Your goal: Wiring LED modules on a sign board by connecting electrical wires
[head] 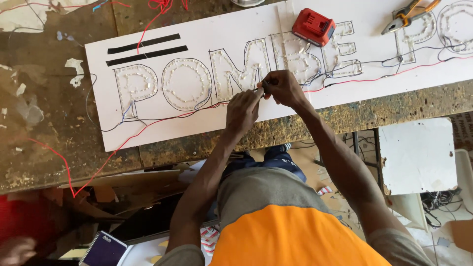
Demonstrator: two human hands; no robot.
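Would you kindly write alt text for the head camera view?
A person's left hand and right hand pinch thin wires together over a white sign board with bulb-filled outlined letters. A red battery pack and orange-handled pliers lie on it.

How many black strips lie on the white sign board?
2: the upper black strip and the lower black strip lie parallel at the white sign board's left end, above the outlined letters. None seem hidden.

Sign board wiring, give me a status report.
Left hand and right hand pinch dark wire over white sign board. Red battery pack sits apart.
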